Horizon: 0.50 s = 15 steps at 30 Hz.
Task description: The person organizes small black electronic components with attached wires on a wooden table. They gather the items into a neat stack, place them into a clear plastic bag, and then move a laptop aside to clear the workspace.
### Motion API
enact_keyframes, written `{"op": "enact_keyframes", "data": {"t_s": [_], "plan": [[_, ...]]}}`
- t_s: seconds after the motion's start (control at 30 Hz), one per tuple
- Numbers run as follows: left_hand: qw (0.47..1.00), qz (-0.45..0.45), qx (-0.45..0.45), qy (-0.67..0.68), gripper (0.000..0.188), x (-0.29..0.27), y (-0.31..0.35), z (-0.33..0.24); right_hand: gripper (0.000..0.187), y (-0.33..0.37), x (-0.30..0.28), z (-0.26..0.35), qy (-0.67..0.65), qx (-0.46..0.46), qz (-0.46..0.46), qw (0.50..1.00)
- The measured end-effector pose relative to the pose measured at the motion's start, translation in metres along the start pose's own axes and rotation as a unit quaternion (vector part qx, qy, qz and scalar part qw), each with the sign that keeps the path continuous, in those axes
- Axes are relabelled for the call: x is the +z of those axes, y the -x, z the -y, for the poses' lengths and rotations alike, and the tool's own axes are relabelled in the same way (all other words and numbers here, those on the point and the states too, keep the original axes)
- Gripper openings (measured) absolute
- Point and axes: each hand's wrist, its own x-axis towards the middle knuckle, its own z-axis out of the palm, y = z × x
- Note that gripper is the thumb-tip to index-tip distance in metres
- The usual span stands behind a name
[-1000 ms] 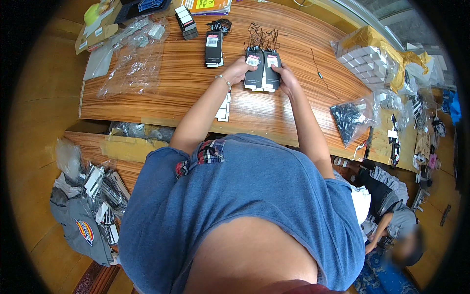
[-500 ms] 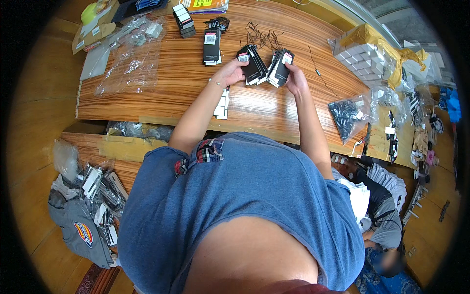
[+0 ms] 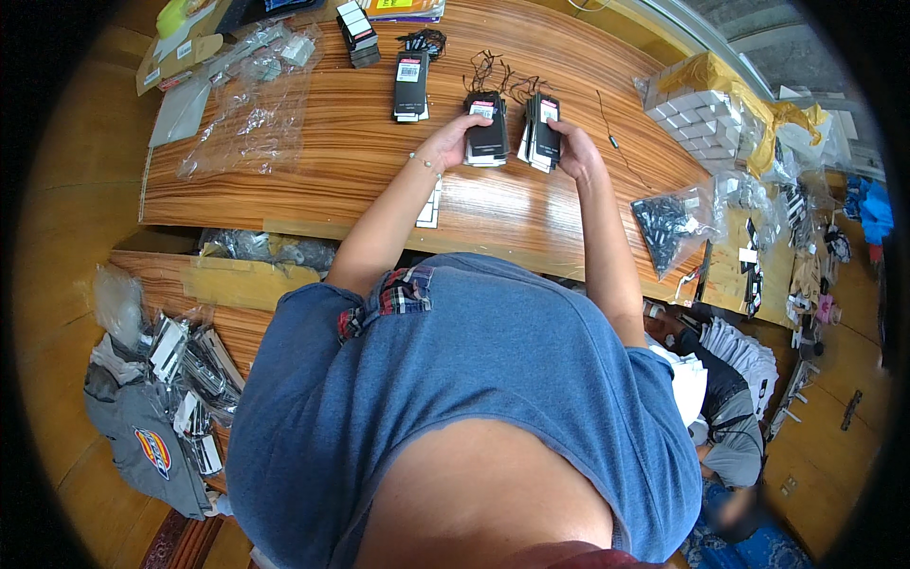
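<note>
My left hand [image 3: 452, 139] is closed round a stack of black hang tags [image 3: 487, 133], its thumb lying over the printed top tag. A second stack of black hang tags [image 3: 543, 140], slightly fanned with white edges showing, is gripped by my right hand [image 3: 576, 150]. A narrow gap separates the two stacks. Black strings [image 3: 502, 81] trail in a tangle from their far ends. Left of these, another pile of black tags [image 3: 409, 85] lies on the wooden table [image 3: 370, 142], with its bunched strings beyond it. White tags [image 3: 430, 204] lie partly behind my left forearm.
Farther back stands a stack of black-and-white cards [image 3: 357, 36]. Clear plastic bags [image 3: 242, 133] spread at the left. On the right are a plastic-wrapped block of small white boxes [image 3: 697, 112], a bag of black tag strings [image 3: 665, 228] and one loose string. Another person [image 3: 735, 427] is at lower right.
The two stacks, which touched at their near ends and leaned apart, now stand separated and more upright. My left hand's thumb has come over its stack's top tag.
</note>
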Motion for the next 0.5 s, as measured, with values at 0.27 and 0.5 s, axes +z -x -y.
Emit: {"op": "enact_keyframes", "data": {"t_s": [0.27,0.5], "plan": [[0.993,0.044,0.035,0.109,0.043,-0.003,-0.004,0.014,0.026,0.001,-0.001,0.036,-0.005,0.098,0.056,0.994],[0.989,0.018,0.042,0.143,0.038,0.014,-0.023,0.056,0.029,-0.002,0.047,0.114,0.171,0.099,0.07,0.978]]}}
